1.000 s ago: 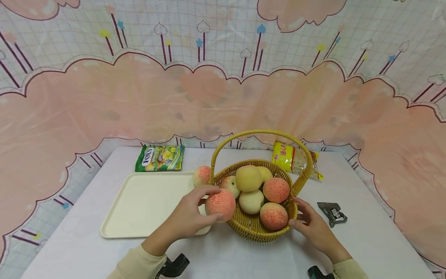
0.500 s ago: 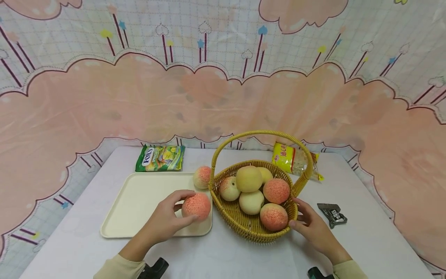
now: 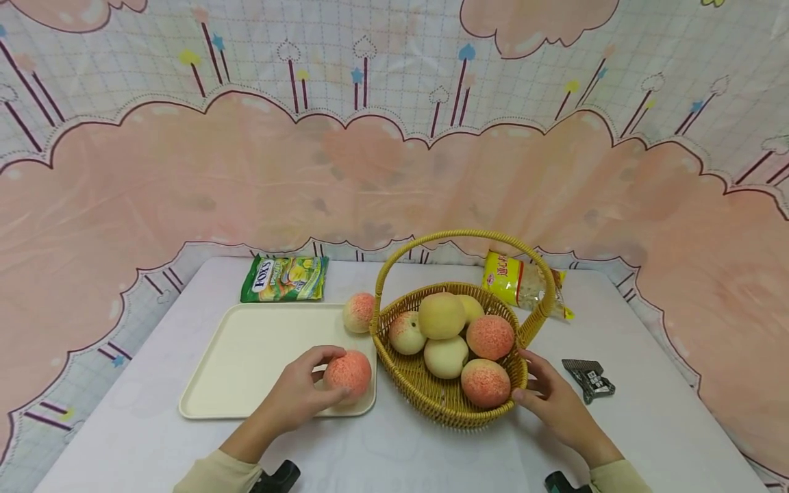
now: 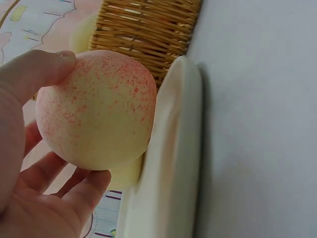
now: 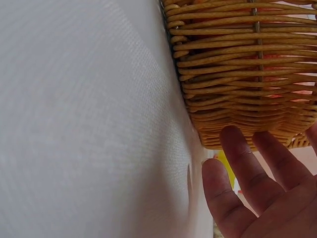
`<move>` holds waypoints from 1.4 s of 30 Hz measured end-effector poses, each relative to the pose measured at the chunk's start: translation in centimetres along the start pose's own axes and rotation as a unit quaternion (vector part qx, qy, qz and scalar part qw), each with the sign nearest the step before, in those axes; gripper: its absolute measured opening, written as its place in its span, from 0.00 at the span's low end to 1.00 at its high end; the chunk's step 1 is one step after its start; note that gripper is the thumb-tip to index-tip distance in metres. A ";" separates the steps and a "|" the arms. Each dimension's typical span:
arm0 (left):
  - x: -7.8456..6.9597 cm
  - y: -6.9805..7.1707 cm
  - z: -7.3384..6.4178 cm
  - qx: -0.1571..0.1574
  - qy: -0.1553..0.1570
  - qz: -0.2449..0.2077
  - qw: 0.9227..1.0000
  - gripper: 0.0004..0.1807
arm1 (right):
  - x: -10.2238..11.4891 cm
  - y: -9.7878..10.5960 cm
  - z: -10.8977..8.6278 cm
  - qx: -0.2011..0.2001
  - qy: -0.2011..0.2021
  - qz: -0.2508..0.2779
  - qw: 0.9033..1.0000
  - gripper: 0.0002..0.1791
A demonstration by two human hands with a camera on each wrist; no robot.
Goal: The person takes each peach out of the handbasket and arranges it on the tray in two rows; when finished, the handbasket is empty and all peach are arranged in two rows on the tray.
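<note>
One peach (image 3: 348, 376) is at the tray's (image 3: 265, 356) right end, pinched by my left grip's (image 3: 301, 389) thumb and fingers; contact with the tray I can't confirm remotely. My right grip (image 3: 551, 398), fingers extended, touches the wicker basket (image 3: 428, 405).

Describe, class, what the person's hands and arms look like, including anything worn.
Both the left hand and right hand are bare, with no gloves or rings showing. The left sleeve and right sleeve are plain beige. A black gadget shows by the left wrist, another black gadget by the right.
</note>
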State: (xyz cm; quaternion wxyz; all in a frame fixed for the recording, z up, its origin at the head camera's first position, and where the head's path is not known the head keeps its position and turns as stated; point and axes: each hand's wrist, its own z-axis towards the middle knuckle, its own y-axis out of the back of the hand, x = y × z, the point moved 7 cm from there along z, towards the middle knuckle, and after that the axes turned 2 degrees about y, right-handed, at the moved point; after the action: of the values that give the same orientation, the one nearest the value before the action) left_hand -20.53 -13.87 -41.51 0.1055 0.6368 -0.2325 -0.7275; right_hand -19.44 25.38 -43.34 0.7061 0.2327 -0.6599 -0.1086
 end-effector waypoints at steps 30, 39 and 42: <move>0.5 -1.6 -0.3 -0.004 0.007 0.011 1.000 0.31 | 0.2 0.0 -0.1 -0.001 0.001 0.002 1.000 0.38; -0.2 -1.5 -0.5 0.001 -0.028 0.012 1.000 0.34 | 0.1 -0.1 -0.1 -0.004 0.000 -0.001 1.000 0.38; -0.7 -1.2 -0.4 0.003 -0.034 0.022 0.999 0.35 | 0.0 -0.1 -0.1 -0.002 -0.001 0.001 1.000 0.38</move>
State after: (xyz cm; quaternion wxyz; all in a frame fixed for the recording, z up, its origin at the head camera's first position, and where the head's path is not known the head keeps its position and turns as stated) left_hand -19.81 -12.59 -41.55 0.1117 0.6064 -0.2523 -0.7457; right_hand -19.32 25.28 -43.35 0.7062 0.2304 -0.6606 -0.1089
